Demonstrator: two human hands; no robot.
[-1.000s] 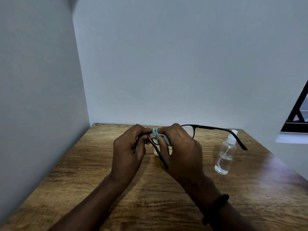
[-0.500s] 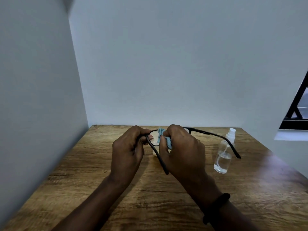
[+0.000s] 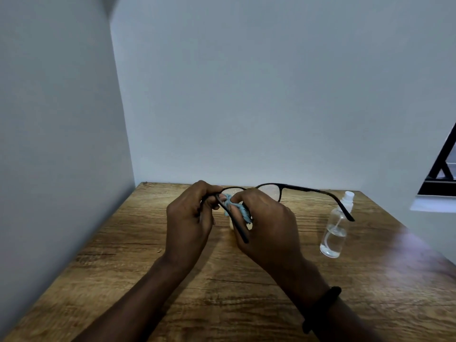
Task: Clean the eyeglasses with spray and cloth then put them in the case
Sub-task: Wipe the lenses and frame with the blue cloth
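Both hands meet just below the middle of the frame, above the wooden tabletop [image 3: 123, 255]. The left hand [image 3: 188, 218] pinches the black eyeglasses [image 3: 269, 187] at the left end of the frame front, near the hinge, fingers curled closed on it. The right hand [image 3: 267, 223] grips a light blue cloth [image 3: 240, 209], pressing it against the left lens (most of that lens is hidden behind the fingers). One temple arm slants down between the hands; the other reaches right, crossing in front of the clear spray bottle [image 3: 334, 233], which stands upright at the right of the tabletop. A dark band [image 3: 322, 308] circles the right wrist.
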